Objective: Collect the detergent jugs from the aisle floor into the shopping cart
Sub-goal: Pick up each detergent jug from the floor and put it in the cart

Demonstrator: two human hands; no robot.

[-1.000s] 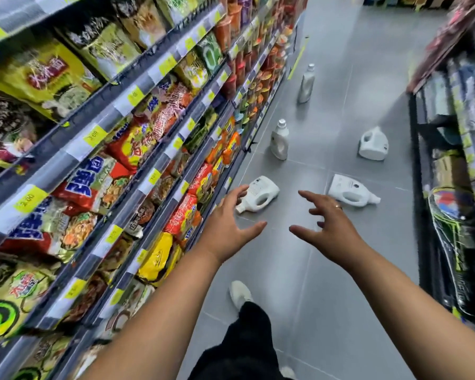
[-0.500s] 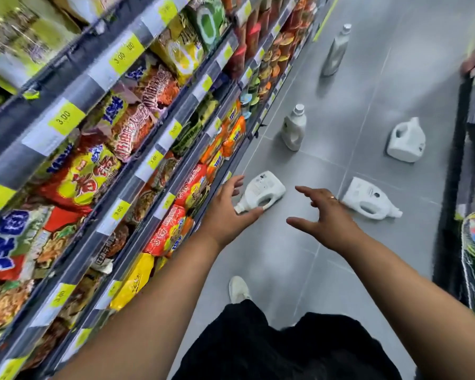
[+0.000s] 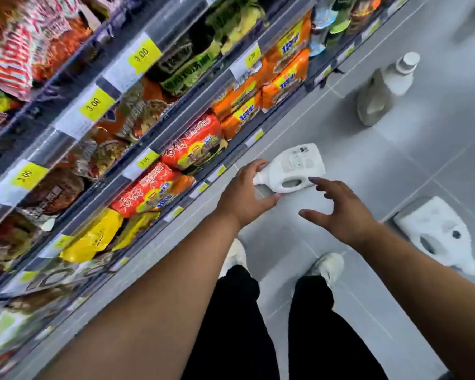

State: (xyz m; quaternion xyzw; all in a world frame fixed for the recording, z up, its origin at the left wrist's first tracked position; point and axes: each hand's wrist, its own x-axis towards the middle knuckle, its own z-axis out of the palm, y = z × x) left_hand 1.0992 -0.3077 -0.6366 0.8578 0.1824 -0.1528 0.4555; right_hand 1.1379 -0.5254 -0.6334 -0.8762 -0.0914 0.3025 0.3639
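Observation:
A white detergent jug (image 3: 294, 168) lies on its side on the grey floor tiles close to the shelf base, cap end toward the left. My left hand (image 3: 244, 196) hovers open over the cap end, fingers spread. My right hand (image 3: 337, 212) is open too, its fingertips just above the jug's handle side. A second white jug (image 3: 436, 234) lies on its side at the right. A third jug (image 3: 384, 89) stands upright farther up the aisle. No shopping cart is in view.
Shelves (image 3: 137, 171) packed with noodle packets and yellow price tags run along the left. My two legs in black trousers and white shoes (image 3: 328, 266) stand just behind the nearest jug. Grey floor tiles (image 3: 436, 165) stretch ahead.
I have stepped forward and bent down: the nearest jug is now right under both hands, and the farther jugs have slid out of view or toward the frame edges.

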